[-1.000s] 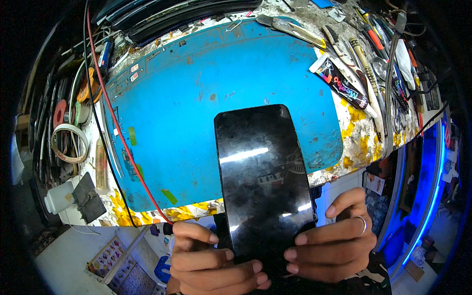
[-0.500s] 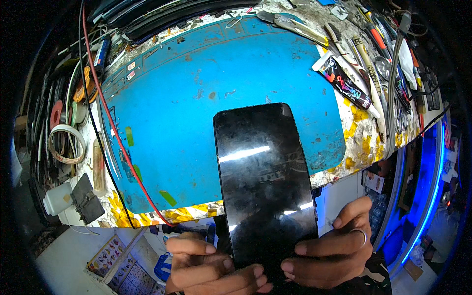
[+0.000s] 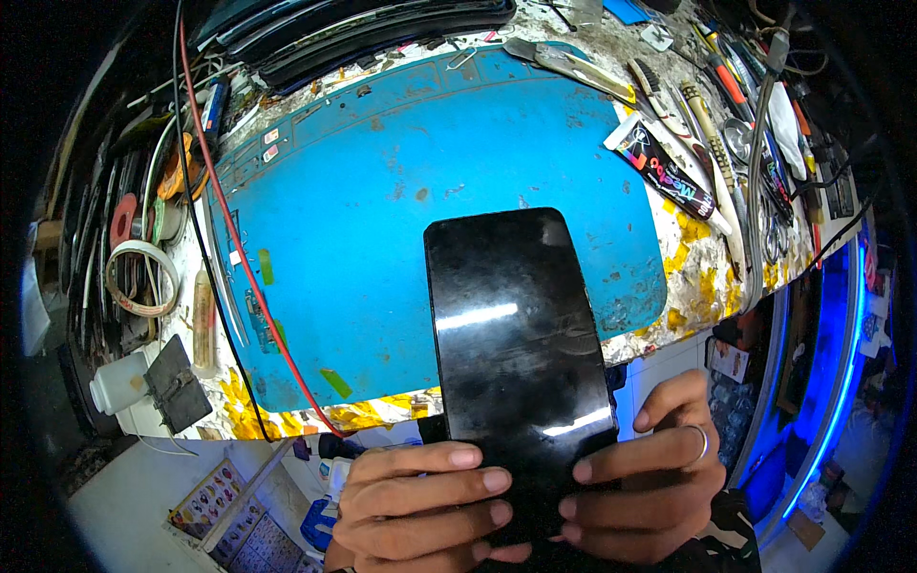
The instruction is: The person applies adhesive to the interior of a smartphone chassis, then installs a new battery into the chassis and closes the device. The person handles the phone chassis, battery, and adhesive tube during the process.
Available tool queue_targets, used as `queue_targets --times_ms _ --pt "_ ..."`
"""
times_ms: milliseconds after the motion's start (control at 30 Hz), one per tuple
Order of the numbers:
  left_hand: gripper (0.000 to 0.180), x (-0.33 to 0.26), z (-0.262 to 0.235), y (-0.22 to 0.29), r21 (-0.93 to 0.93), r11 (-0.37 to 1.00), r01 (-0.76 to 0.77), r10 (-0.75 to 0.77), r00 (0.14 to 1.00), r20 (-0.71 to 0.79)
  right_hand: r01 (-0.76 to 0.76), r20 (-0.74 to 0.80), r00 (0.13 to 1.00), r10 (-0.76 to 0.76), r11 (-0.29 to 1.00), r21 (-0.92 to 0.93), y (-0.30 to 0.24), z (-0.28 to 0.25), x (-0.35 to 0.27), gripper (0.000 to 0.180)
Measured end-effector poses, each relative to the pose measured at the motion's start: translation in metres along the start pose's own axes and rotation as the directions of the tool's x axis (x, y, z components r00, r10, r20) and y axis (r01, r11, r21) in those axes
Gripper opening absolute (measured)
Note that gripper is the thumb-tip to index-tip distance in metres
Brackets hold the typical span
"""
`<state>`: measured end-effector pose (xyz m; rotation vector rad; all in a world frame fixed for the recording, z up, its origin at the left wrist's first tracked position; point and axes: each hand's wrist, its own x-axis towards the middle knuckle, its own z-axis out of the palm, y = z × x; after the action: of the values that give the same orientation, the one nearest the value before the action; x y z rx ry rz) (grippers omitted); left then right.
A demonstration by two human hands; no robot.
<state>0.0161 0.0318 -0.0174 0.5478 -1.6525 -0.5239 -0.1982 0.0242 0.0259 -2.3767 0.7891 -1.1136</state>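
Note:
A glossy black phone screen panel [image 3: 511,286] is held up in front of me, its far end overlapping the blue work mat [image 3: 334,210]. Bright streaks of light reflect off its smudged face. My left hand [image 3: 420,506] grips the lower left edge, its fingertips lying over the front. On the lower right, my right hand [image 3: 650,477], with a ring on one finger, holds the opposite edge; its index finger is bent and raised off the panel. Both thumbs and the panel's near end are mostly hidden.
A black glue tube [image 3: 669,172], brushes and hand tools crowd the bench's right side. At left lie a tape roll [image 3: 141,277], a white bottle [image 3: 119,384] and a dark metal plate [image 3: 177,384]. A red cable [image 3: 229,220] crosses the mat's left part. Dark panels [image 3: 353,38] are stacked behind.
My left hand has shifted up and right, its fingers now stretched over the panel's front. The view has moved slightly, and the reflections on the panel have changed.

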Motion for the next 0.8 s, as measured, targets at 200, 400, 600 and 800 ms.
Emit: queue_targets --times_ms 200,400,600,800 --pt "0.037 0.009 -0.011 -0.005 -0.076 0.997 0.0 0.01 0.991 0.133 0.015 0.059 0.998 -0.013 0.999 -0.038 -0.001 0.002 0.002 0.028" --pt "0.033 0.009 0.001 -0.006 -0.094 0.995 -0.035 0.031 0.998 -0.047 -0.038 0.027 0.999 0.036 0.997 0.063 -0.002 -0.003 0.003 0.026" --pt "0.038 0.003 -0.035 -0.006 -0.122 0.992 0.023 0.013 0.957 0.291 0.032 0.024 0.999 -0.033 0.999 0.039 0.001 0.0 0.004 0.011" --pt "0.036 0.0 -0.027 0.004 -0.032 0.996 0.08 -0.071 0.97 0.232 -0.032 -0.184 0.981 0.063 0.985 0.168 0.007 -0.001 0.0 0.011"
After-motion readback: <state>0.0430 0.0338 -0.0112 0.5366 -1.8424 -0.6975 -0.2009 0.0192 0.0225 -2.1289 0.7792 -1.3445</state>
